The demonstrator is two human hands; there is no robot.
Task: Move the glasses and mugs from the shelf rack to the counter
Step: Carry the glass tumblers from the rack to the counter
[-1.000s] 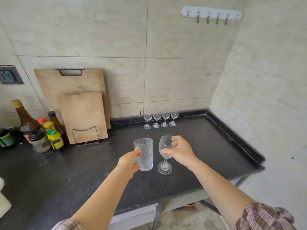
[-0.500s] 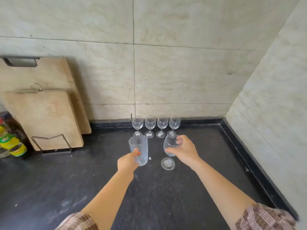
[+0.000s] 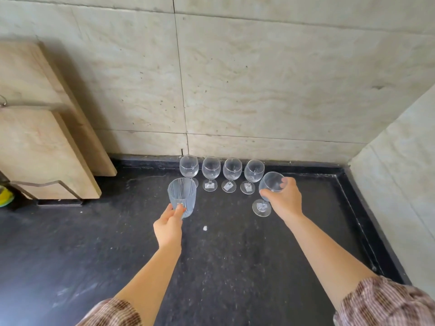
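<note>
Black stone tabletop (image 3: 223, 267): your left hand (image 3: 168, 228) grips a ribbed clear glass tumbler (image 3: 181, 196); your right hand (image 3: 286, 201) clasps a clear stemmed wineglass (image 3: 270, 182) by its bowl.

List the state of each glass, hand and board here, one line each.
Ribbed tumbler: upright, held near its base by left hand.
Stemmed glass: tilted, bowl gripped by right hand.
Four wine glasses: upright, in a row at the wall.
Cutting boards: leaning against the wall.
</note>
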